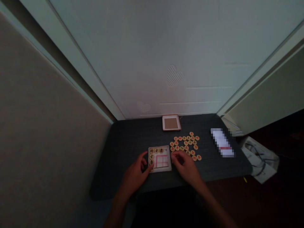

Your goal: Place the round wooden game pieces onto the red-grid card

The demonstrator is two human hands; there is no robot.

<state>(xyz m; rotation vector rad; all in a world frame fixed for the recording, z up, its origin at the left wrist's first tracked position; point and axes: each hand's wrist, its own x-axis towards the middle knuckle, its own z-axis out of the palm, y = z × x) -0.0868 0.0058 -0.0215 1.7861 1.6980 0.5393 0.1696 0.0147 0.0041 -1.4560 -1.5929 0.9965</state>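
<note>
A shallow square box [170, 159] lies on the dark table, with several round Chinese chess pieces [156, 150] lined up along its top and left sides. A pink-lined sheet [162, 161] shows inside it. My left hand [136, 174] is at the box's left edge, fingers apart, the thumb by the lowest piece of the left column. Just right of the box, my right hand [186, 166] has its fingertips pinched together at a chess piece, mostly hidden by the fingers. Loose Chinese chess pieces [186, 148], red and dark lettered, are spread beyond that hand.
The box lid [171, 123] lies at the table's back edge against the white door [147, 57]. A pixelated bright rectangle [222, 142] is on the table's right side. Beyond that end stands a white container [261, 161] with cables. A wall [47, 126] rises on the left.
</note>
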